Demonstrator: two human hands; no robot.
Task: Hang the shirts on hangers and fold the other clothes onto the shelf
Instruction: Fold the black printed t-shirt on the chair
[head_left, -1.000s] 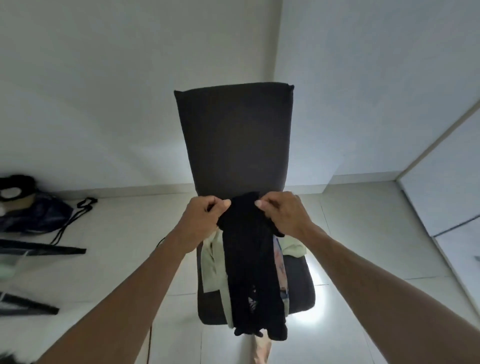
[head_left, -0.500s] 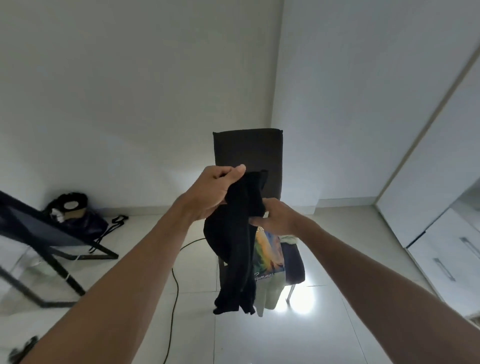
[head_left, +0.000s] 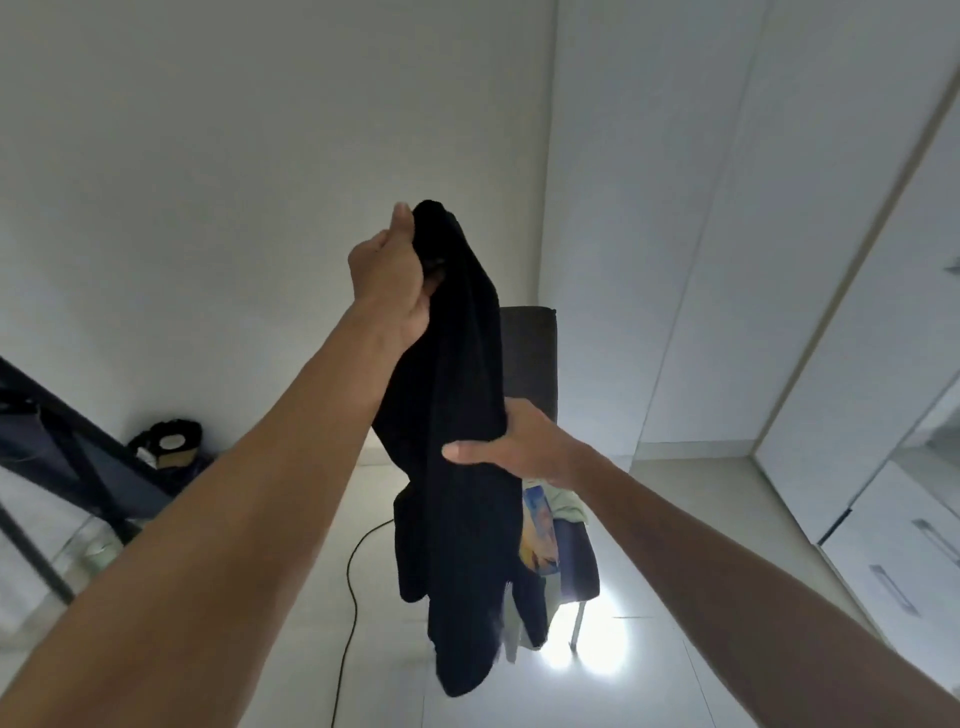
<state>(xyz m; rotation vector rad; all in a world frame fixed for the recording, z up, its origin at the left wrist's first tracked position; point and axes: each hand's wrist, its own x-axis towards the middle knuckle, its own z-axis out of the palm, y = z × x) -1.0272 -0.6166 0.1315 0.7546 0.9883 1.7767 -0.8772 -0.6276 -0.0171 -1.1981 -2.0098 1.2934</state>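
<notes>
Early stage: left hand (head_left: 389, 283) and right hand (head_left: 511, 447) both grip one black garment (head_left: 457, 441) aloft, unfolded; other clothes (head_left: 540, 535) remain on the chair (head_left: 530, 353) seat.

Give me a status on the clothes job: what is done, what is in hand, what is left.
Done: nothing visibly hung or folded; no hanger or shelf shows in this view. In hand: the left hand grips the top of a black garment held up in the air, while the right hand holds it midway down. Left: a printed garment and a pale one lie on the chair.
</notes>
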